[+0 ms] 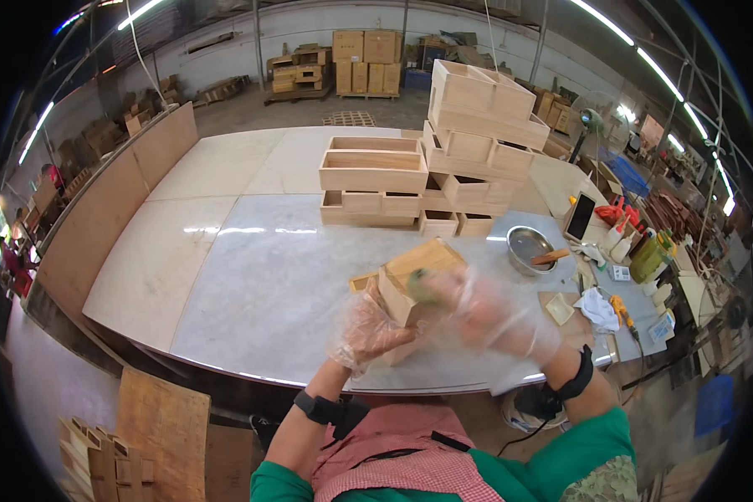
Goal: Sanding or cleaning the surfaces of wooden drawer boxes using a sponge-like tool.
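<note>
Gloves of thin clear plastic cover both hands. Left hand (368, 330) holds the small wooden box (410, 289) from below, fingers curled around its side. The box is tilted, just above the big pale table (226, 268). Right hand (485, 314) presses a green pad (424, 286) on the box, fingers bent over it. Farther right sit a metal bowl (529, 248) and a green bottle (649, 258). Stacked wooden boxes (443, 167) stand behind.

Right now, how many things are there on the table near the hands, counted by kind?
Wooden box held in the hands: 1
Green pad in right hand: 1
Metal bowl: 1
Phone: 1
Green bottle: 1
White cloth: 1
Total: 6
</note>
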Demonstrator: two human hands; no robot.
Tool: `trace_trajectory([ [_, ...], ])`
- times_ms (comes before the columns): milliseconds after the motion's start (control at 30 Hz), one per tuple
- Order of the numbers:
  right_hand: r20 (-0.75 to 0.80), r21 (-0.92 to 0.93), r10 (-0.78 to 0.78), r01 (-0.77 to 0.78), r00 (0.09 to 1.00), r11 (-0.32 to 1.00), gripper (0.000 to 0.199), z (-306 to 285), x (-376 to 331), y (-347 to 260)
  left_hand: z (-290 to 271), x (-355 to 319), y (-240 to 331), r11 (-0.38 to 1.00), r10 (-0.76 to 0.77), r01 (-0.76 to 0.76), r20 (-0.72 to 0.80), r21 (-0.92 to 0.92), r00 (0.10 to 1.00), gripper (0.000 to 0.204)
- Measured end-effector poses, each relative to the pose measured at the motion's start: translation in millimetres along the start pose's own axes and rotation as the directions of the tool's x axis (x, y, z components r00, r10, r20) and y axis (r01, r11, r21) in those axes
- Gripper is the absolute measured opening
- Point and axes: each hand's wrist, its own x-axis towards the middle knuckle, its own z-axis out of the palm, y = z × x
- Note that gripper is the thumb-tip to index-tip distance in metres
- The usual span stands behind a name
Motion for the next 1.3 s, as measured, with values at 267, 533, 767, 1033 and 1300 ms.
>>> trace_trajectory([
  [267, -0.051, -0.156, 0.166, -0.172, 0.985, 0.973, 0.035, -3.4, 29.9, 52.8, 15.3, -5.0, 22.4, 0.959, 0.252, -0.231, -0.119, 0.163, 0.96, 0.086],
  [533, 0.033, -0.062, 0.199, -0.196, 0.979, 0.979, 0.039, -14.4, -24.3, 36.0, 2.2, -3.4, -8.7, 0.948, 0.224, -0.189, -0.115, 0.254, 0.968, 0.085],
  [767, -0.361, -0.051, 0.032, -0.054, 0.932, 0.997, 0.02, -5.0, -14.2, 62.5, 10.6, -3.8, 21.4, 0.987, 0.079, -0.073, -0.031, 0.146, 0.996, 0.111],
  [1033, -0.107, -0.126, -0.184, 0.17, 0.977, 0.977, 0.029, 4.9, 6.0, -20.9, -3.9, 1.9, -6.0, 0.984, 0.087, -0.089, 0.022, 0.157, 0.996, 0.097],
  [1300, -0.079, -0.134, -0.197, 0.186, 0.977, 0.973, 0.024, 14.9, 13.1, -19.9, 10.6, -7.9, 24.0, 0.978, 0.017, -0.015, -0.006, 0.21, 1.0, 0.087],
])
